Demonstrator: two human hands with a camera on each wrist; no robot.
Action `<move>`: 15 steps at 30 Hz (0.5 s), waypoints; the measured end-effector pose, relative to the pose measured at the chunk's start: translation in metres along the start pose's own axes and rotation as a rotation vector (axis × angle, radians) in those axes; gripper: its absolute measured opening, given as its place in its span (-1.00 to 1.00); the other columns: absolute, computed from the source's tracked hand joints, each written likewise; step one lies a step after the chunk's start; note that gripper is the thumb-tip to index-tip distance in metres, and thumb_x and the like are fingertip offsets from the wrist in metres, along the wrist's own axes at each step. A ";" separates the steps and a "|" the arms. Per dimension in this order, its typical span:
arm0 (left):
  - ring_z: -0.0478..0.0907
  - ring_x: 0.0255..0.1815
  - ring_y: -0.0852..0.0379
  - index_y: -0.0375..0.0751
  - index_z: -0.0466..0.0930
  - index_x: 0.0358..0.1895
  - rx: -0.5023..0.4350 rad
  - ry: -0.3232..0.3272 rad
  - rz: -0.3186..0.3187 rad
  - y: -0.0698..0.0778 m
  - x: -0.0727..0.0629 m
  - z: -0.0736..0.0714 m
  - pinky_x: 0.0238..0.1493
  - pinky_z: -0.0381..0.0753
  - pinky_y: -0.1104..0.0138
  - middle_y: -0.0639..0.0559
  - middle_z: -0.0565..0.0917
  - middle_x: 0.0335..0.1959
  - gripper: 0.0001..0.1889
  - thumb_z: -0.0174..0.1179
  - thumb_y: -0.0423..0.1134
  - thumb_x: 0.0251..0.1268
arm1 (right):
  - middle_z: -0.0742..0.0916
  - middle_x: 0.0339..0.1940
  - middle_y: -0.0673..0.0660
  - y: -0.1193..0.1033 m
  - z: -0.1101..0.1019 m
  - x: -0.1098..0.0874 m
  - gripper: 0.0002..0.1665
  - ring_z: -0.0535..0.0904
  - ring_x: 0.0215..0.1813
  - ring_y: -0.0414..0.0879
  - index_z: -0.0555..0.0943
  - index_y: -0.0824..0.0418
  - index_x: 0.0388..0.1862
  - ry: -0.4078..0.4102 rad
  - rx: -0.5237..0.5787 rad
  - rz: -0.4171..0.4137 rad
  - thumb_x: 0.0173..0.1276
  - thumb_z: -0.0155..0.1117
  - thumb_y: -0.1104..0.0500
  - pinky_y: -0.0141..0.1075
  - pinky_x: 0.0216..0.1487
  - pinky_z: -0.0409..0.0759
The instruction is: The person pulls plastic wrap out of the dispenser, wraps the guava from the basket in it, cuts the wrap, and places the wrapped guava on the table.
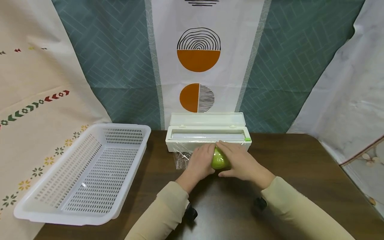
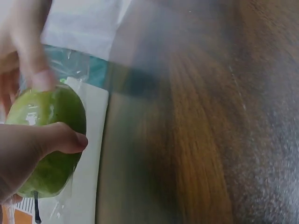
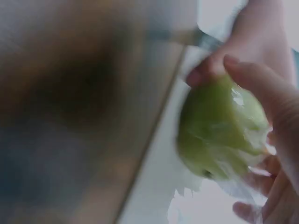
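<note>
A green pear (image 1: pixel 220 160) with a dark stem is between the two hands, in front of the cling film dispenser. Clear film (image 3: pixel 238 163) clings to it in glossy creases. My left hand (image 1: pixel 199 161) grips the pear from the left, its thumb across the side in the left wrist view. From the right, my right hand (image 1: pixel 240 163) holds the wrapped pear, thumb nearer me and fingers on the far side. The dispenser (image 1: pixel 180 146) is white, its lid (image 1: pixel 207 119) raised and a roll of film (image 1: pixel 207 136) inside. Loose film (image 1: pixel 181 160) hangs over its front left.
A white perforated basket (image 1: pixel 118 200) stands on the left of the dark wooden table (image 1: pixel 300 186). Behind the dispenser hangs a patterned cloth (image 1: pixel 198 96). A small green piece (image 1: pixel 247 139) sits at the dispenser's right end.
</note>
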State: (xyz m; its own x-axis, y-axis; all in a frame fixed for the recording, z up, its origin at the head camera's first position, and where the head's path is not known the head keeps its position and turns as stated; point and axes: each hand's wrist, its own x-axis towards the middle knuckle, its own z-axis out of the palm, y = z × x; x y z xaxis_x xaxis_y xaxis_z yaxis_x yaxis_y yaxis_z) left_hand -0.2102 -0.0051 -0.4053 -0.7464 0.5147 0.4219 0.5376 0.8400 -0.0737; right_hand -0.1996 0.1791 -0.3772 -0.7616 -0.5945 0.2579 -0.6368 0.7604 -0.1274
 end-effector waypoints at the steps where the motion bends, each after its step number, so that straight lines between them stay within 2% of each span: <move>1: 0.54 -0.02 0.10 -0.21 0.34 0.14 -0.007 0.003 -0.007 -0.001 0.000 -0.001 -0.03 0.56 0.26 0.01 0.57 -0.02 -0.10 0.55 0.02 -0.41 | 0.36 0.42 0.23 -0.002 0.003 -0.001 0.35 0.30 0.40 0.14 0.12 0.28 0.47 0.005 -0.017 -0.009 -0.21 0.59 -0.21 0.07 0.33 0.32; 6: 0.57 -0.09 0.09 -0.22 0.39 0.14 -0.048 0.036 -0.009 -0.003 -0.001 -0.001 -0.07 0.57 0.25 -0.01 0.59 -0.06 -0.13 0.51 0.03 -0.40 | 0.27 0.43 0.28 -0.008 0.021 -0.001 0.44 0.27 0.39 0.17 0.07 0.27 0.47 0.042 -0.022 0.016 -0.35 0.69 -0.08 0.03 0.33 0.34; 11: 0.59 -0.17 0.09 -0.26 0.41 0.10 -0.079 0.067 0.004 -0.006 -0.002 -0.002 -0.12 0.60 0.26 -0.03 0.60 -0.13 -0.15 0.49 0.07 -0.40 | 0.41 0.27 0.22 -0.009 0.026 0.004 0.23 0.38 0.27 0.10 0.19 0.26 0.39 0.125 -0.009 -0.003 -0.27 0.68 0.15 -0.04 0.22 0.47; 15: 0.59 -0.15 0.08 -0.27 0.40 0.10 -0.131 0.015 0.004 -0.008 -0.002 -0.006 -0.09 0.60 0.26 -0.05 0.61 -0.13 -0.16 0.48 0.04 -0.36 | 0.48 0.21 0.19 -0.006 0.025 0.004 0.10 0.42 0.22 0.06 0.27 0.27 0.35 0.143 0.018 -0.026 -0.20 0.63 0.19 -0.08 0.19 0.50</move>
State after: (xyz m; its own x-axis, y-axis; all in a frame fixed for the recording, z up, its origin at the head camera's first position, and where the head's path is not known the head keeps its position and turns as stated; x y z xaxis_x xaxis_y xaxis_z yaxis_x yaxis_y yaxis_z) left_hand -0.2107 -0.0133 -0.4005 -0.7388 0.5142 0.4356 0.5877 0.8080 0.0429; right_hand -0.2020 0.1653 -0.3989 -0.7209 -0.5694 0.3950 -0.6589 0.7398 -0.1362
